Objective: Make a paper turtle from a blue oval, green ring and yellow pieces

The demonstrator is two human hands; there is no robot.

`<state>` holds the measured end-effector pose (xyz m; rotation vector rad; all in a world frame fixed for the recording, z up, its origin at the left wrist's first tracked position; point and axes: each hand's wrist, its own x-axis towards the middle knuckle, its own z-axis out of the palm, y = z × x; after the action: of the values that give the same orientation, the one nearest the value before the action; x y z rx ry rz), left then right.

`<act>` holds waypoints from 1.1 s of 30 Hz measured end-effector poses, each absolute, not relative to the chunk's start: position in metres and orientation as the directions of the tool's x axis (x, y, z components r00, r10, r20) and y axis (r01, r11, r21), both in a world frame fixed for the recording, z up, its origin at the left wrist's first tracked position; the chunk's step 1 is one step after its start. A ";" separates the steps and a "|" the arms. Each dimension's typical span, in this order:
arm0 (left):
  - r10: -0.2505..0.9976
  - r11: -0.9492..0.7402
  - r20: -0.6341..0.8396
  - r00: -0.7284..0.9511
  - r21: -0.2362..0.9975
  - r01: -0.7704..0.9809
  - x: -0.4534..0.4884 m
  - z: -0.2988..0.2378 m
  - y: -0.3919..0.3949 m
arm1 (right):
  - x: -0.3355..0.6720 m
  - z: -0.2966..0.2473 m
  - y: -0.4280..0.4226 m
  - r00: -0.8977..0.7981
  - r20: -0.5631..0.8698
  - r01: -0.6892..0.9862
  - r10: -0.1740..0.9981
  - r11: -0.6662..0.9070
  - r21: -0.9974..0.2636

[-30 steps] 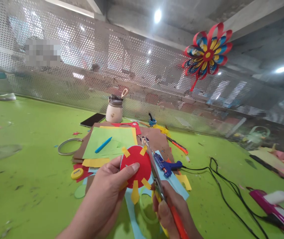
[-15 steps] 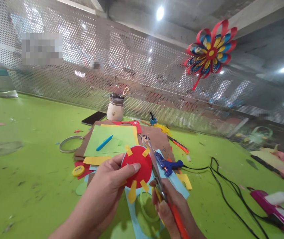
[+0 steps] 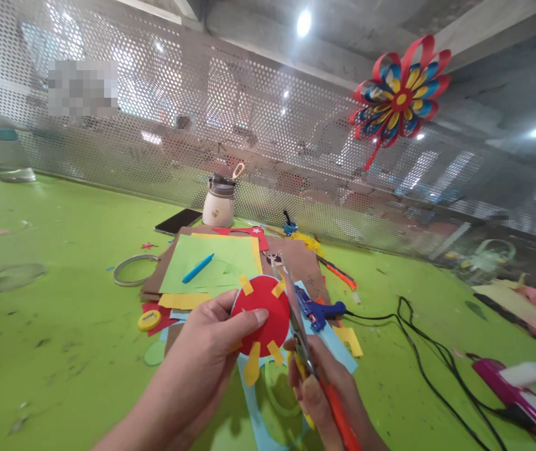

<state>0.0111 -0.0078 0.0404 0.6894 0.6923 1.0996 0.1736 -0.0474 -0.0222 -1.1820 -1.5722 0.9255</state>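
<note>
left hand (image 3: 211,338) pinching red disc (image 3: 272,300), right hand (image 3: 336,382) gripping scissors (image 3: 301,346), glue gun (image 3: 319,312) seemingly behind

The disc (image 3: 274,297) is plain red with yellow tabs (image 3: 251,369), the scissors (image 3: 303,349) have orange and yellow handles, the pen (image 3: 198,268) is bright blue, the glue gun (image 3: 318,312) darker blue, the table (image 3: 74,250) lime green with dark specks, and the hanging flower (image 3: 402,99) red, blue and yellow.
</note>
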 end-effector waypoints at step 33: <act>0.933 0.325 -0.175 0.314 0.783 -0.530 0.007 0.043 -0.006 | 0.175 -0.023 -0.050 -0.115 0.249 0.241 0.962 0.270 -0.932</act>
<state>0.0073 -0.0057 0.0428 0.6850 0.7041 1.0707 0.1748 -0.0495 -0.0234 -1.1470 -1.5715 0.9333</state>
